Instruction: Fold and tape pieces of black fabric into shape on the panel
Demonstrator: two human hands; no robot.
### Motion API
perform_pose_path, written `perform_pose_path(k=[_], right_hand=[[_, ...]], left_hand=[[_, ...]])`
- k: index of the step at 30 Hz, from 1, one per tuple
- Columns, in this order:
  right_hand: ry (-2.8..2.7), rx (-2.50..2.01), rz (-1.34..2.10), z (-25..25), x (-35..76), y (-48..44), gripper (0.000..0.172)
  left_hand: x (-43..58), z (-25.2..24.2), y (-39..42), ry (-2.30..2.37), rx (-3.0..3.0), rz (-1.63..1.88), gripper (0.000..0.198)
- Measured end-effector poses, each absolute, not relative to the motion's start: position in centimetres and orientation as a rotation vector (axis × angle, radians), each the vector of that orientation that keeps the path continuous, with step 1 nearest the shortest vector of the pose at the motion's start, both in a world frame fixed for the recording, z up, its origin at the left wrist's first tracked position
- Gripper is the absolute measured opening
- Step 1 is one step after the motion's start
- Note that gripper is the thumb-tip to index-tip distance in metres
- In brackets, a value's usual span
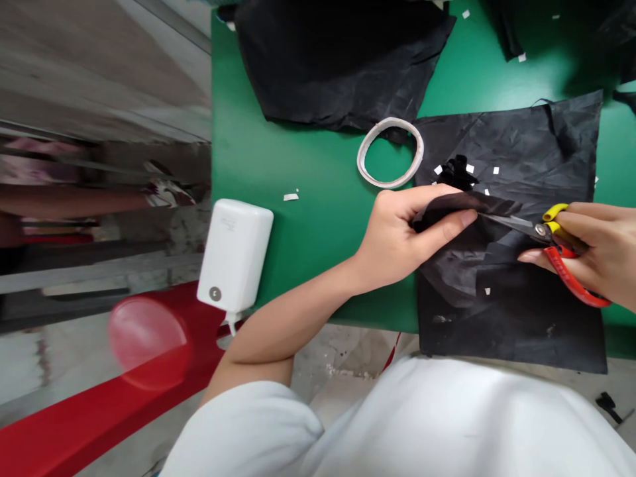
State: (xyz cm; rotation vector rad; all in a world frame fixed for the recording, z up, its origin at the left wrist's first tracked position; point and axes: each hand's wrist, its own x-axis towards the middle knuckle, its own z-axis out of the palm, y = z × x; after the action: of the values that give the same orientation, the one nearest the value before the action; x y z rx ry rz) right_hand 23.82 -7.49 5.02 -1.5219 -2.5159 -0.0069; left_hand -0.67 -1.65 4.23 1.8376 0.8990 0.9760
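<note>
Left hand [405, 228] is pinching folded thin black fabric [479, 200] inside the near edge of the green counter [308, 258] | right hand [603, 245] is gripping red-and-yellow-handled metal scissors [524, 226] | clean snipping is probably demanding taut cloth, thumb clear

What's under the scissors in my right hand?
Black cloth shows around the front half of the scissors. Whatever lies directly below them and your right hand is covered.

Black fabric [511, 331], red-and-yellow-handled scissors [541, 230], plain green table [318, 238], white tape roll [362, 160], plain white shirt [447, 424]
</note>
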Motion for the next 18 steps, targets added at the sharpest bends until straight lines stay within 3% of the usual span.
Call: perform_pose_path(k=[18], right_hand=[[-2.541,-1.577,0.0,4.78,24.78,-7.65,0.052]], left_hand=[[-0.73,4.35,-1.68,0.891,1.848,0.938,0.012]])
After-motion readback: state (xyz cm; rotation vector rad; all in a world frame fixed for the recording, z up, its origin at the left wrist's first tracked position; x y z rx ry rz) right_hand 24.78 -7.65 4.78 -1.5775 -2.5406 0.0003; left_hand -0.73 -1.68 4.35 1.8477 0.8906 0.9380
